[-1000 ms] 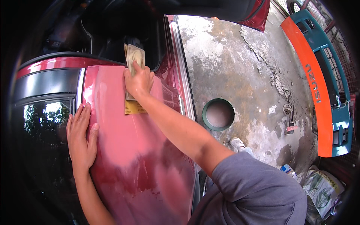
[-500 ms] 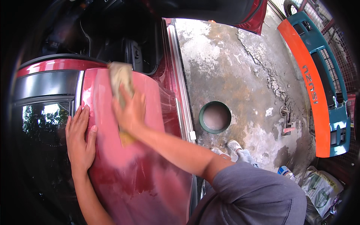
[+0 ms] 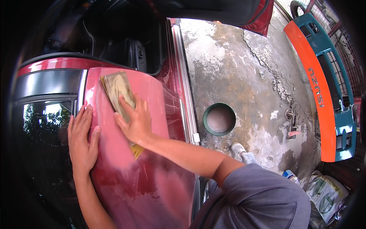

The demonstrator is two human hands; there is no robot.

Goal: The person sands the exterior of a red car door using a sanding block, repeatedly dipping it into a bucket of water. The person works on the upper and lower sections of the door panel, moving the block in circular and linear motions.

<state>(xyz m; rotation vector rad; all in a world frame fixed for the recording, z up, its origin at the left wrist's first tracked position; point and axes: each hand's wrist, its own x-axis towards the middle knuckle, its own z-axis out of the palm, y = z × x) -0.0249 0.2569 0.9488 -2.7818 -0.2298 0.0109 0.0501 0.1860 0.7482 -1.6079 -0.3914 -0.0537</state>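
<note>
My right hand (image 3: 138,121) grips a long, flat sanding block (image 3: 117,88), beige and worn on top with a yellow end near the wrist. The block lies flat and slightly slanted on a dull pink patch (image 3: 154,89) of the red car panel (image 3: 129,183). Its underside is hidden. To the left, my left hand (image 3: 82,139) rests flat with fingers stretched out, across the panel's edge and the dark window (image 3: 42,152). Wet, hazy streaks show on the panel below the patch.
A green bucket (image 3: 205,121) of cloudy liquid stands on the cracked concrete floor (image 3: 251,103). An open car door (image 3: 244,19) reaches over the top. At the right lean an orange and teal vehicle panel (image 3: 318,99) and a mesh fence; a can (image 3: 291,175) and a sack (image 3: 326,194) lie below.
My right hand has drawn the sanding block slightly down the pink patch, its upper end shifting left and away from the panel's top edge. The left hand keeps its place.
</note>
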